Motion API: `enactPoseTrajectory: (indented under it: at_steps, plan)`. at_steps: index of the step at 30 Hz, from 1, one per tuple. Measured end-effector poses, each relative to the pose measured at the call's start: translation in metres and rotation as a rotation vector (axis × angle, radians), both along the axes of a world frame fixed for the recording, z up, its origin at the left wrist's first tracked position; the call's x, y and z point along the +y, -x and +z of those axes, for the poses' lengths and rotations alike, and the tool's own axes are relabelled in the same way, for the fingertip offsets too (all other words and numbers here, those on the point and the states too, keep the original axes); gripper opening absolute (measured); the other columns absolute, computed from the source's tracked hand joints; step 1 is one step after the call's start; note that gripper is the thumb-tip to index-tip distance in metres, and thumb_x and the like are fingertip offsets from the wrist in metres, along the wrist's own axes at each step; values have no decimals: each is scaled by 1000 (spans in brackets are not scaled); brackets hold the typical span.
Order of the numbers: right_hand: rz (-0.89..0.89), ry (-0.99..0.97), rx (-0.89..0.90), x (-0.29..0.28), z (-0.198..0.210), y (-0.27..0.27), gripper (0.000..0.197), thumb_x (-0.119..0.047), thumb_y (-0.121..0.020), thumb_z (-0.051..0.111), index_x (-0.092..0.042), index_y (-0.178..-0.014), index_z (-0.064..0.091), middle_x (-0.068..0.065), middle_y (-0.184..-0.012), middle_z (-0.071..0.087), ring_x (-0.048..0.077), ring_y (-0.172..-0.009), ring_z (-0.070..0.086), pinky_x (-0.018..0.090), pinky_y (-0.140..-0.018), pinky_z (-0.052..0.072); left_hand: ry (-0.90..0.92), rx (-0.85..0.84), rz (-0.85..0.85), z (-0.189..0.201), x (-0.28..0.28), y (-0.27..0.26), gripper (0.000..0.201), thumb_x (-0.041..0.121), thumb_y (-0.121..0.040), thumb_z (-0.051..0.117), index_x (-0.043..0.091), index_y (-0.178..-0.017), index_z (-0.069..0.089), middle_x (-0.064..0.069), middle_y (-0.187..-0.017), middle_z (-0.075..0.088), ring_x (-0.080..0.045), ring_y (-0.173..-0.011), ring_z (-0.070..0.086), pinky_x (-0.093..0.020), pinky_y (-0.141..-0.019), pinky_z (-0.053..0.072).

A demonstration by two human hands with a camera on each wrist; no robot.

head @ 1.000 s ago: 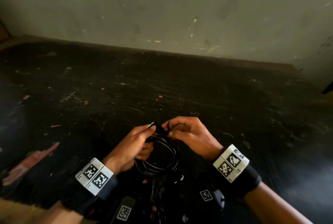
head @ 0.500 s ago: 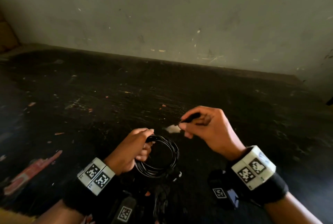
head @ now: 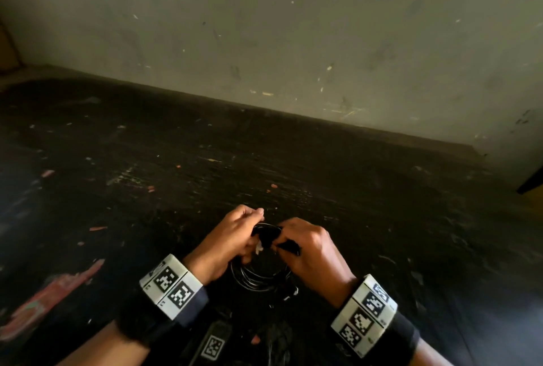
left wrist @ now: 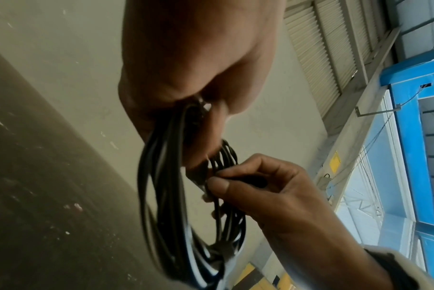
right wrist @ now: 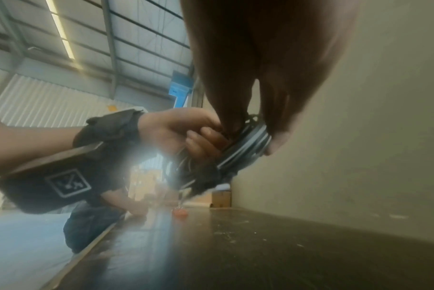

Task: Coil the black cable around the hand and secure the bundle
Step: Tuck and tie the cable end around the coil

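The black cable [head: 258,281] is wound into a round bundle of several loops, held just above the dark table. My left hand [head: 249,233] grips the bundle's far-left side, fingers curled round the loops [left wrist: 166,186]. My right hand [head: 283,243] meets it from the right and pinches a short black strap [head: 289,245] against the top of the bundle. In the left wrist view the right hand's thumb and forefinger [left wrist: 217,183] press the strap onto the loops. The right wrist view shows the cable loops [right wrist: 248,145] between both hands; the left hand [right wrist: 201,135] clasps them.
The table [head: 382,204] is black, scratched and flecked with paint, with a grey wall [head: 293,42] along its far edge. A red smear [head: 53,292] lies at the near left. A black tagged device [head: 213,346] sits at the near edge below the hands.
My right hand drew the strap out to the right, away from the bundle, then came back and now presses it on the loops. The left hand kept its grip throughout.
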State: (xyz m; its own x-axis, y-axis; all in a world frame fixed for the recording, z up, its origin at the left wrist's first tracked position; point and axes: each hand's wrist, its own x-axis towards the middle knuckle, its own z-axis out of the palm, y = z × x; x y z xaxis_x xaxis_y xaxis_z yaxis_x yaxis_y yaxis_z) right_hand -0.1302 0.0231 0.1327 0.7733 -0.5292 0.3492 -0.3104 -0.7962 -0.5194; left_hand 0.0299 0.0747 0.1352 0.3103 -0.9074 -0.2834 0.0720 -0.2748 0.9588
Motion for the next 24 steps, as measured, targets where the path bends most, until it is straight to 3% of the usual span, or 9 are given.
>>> enactPoseTrajectory:
  at_steps: [2, 4, 7, 10, 12, 14, 16, 20, 24]
  plan:
    - [-59, -2, -42, 1, -1, -7, 6, -14, -80, 64, -17, -85, 67, -3, -97, 65, 6, -87, 63, 30, -75, 54, 34, -2, 7, -1, 4, -11, 31, 39, -91, 54, 10, -94, 62, -3, -63, 60, -14, -59, 59, -30, -58, 45]
    - [-139, 1, -97, 0, -2, -13, 11, -7, -77, 70, -17, -83, 69, -5, -94, 66, 3, -84, 63, 24, -74, 53, 82, -10, 44, -5, 11, -21, 33, 39, -91, 54, 9, -93, 66, -5, -81, 67, -15, -81, 63, -32, -75, 46]
    - [-212, -11, -112, 3, -3, -21, 16, -4, -76, 71, -18, -83, 71, -9, -92, 66, 1, -85, 62, 17, -74, 52, 74, 94, 85, -16, 19, -29, 26, 38, -91, 55, 17, -86, 69, -3, -89, 71, -16, -86, 66, -38, -84, 49]
    - [-207, -8, -52, 14, -7, -31, 13, -9, -78, 69, -20, -84, 70, -7, -104, 66, 2, -95, 61, 25, -81, 54, 74, 259, 139, -22, 23, -34, 27, 29, -94, 52, 16, -72, 57, -4, -63, 57, -14, -54, 58, -34, -59, 49]
    - [-189, 64, 84, 22, -8, -39, 8, -15, -79, 69, -19, -85, 71, 1, -131, 55, 13, -121, 49, 32, -99, 45, 101, 228, 154, -24, 22, -37, 29, 24, -95, 50, 18, -67, 49, 1, -57, 47, -9, -46, 47, -25, -46, 37]
    - [-184, 92, 247, 27, -6, -46, 10, -18, -81, 67, -20, -89, 71, 5, -151, 33, 20, -138, 27, 33, -108, 29, 114, 152, 110, -25, 25, -38, 28, 25, -95, 51, 19, -68, 47, 4, -57, 44, -7, -48, 42, -22, -44, 34]
    - [-191, 59, 352, 29, -3, -53, 14, -19, -83, 64, -21, -95, 71, 4, -156, 20, 21, -142, 16, 33, -111, 23, 100, 110, 43, -28, 29, -39, 28, 29, -94, 52, 21, -68, 50, 8, -54, 45, -5, -50, 43, -22, -47, 35]
    - [-202, 65, 315, 30, -5, -59, 14, -18, -82, 65, -22, -94, 70, 3, -148, 38, 20, -132, 39, 36, -102, 39, 104, 218, -42, -35, 33, -42, 29, 28, -95, 52, 19, -68, 53, 6, -54, 44, -3, -45, 41, -21, -45, 35]
    - [-164, 146, 166, 33, -12, -58, 14, -9, -77, 68, -18, -88, 68, 2, -116, 62, 16, -94, 66, 25, -70, 55, 80, 296, -1, -37, 31, -41, 17, 21, -92, 57, 11, -79, 54, 0, -57, 47, -5, -43, 42, -22, -45, 39]
